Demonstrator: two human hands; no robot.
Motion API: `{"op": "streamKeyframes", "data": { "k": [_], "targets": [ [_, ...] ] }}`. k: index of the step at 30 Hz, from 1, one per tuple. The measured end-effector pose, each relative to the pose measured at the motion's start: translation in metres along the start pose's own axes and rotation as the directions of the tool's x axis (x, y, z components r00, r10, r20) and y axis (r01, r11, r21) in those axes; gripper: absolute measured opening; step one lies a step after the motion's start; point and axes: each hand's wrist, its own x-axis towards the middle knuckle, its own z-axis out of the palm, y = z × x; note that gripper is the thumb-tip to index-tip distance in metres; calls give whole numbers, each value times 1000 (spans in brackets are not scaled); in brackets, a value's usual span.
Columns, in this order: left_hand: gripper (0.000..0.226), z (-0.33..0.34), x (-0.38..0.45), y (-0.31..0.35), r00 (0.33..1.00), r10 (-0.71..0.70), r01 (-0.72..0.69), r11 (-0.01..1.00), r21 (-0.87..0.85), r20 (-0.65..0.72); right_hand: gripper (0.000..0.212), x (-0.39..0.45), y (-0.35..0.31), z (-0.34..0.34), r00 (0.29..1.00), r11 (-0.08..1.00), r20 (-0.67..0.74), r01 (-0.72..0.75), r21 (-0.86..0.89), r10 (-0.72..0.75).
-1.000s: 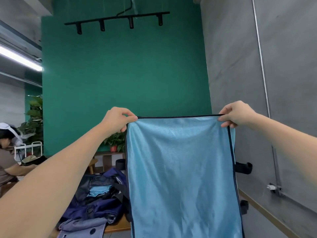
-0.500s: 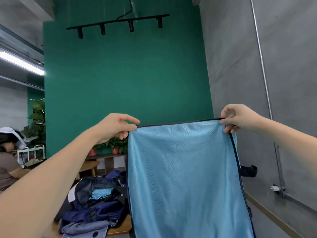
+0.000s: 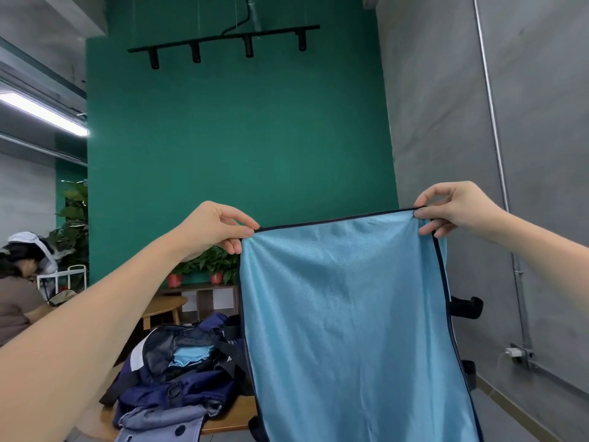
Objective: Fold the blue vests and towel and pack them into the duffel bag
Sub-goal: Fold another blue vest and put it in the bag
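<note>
A light blue vest (image 3: pixel 347 317) with dark trim hangs in the air in front of me, spread flat. My left hand (image 3: pixel 216 228) pinches its top left corner and my right hand (image 3: pixel 452 207) pinches its top right corner. Black straps stick out from behind its right edge. Below on the left lies the dark navy duffel bag (image 3: pixel 178 374), open, with a folded light blue piece (image 3: pixel 191 355) showing inside it. The vest hides the right part of the bag.
The bag rests on a wooden table (image 3: pixel 232 416), with a grey garment (image 3: pixel 162 425) in front of it. A grey concrete wall (image 3: pixel 526 186) is close on the right. A person (image 3: pixel 19 288) sits at far left; potted plants (image 3: pixel 210 266) stand behind.
Both hands and the vest have shifted slightly; my right hand now sits higher than my left, tilting the top edge. The view has dipped, showing more of the bag.
</note>
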Motion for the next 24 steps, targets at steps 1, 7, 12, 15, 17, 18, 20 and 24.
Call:
{"op": "streamKeyframes", "data": {
  "k": [1, 7, 12, 15, 17, 18, 20, 24],
  "targets": [
    [11, 0, 0, 0, 1000, -1, 1, 1000, 5, 5, 16, 0, 0, 0, 1000, 1000, 1, 0, 8, 0],
    [20, -1, 1, -5, 998, -50, 50, 999, 12, 26, 19, 1, 4, 5, 1000, 999, -1, -1, 42, 1],
    [21, 2, 1, -5, 996, -66, 59, 992, 115, 52, 18, 2, 8, 6, 999, 1000, 35, 9, 4, -9],
    [16, 3, 2, -7, 997, -66, 56, 975, 213, 39, 15, 3, 10, 6, 998, 999, 66, 6, -35, -4],
    [15, 4, 4, -11, 999, -54, 54, 966, 252, -7, 15, 3, 10, 6, 996, 999, 90, 0, -49, 4],
    [16, 4, 5, -14, 998, -47, 55, 960, 274, -38, 15, 3, 10, 7, 995, 999, 102, -3, -54, 9],
    [20, 5, 6, -18, 995, -35, 63, 946, 319, -92, 14, 2, 11, 8, 992, 996, 126, -8, -94, 19],
    [30, 7, 5, -23, 980, 23, 55, 922, 384, -198, 9, 4, 17, 9, 987, 975, 156, 2, -224, 34]
  ]
}}
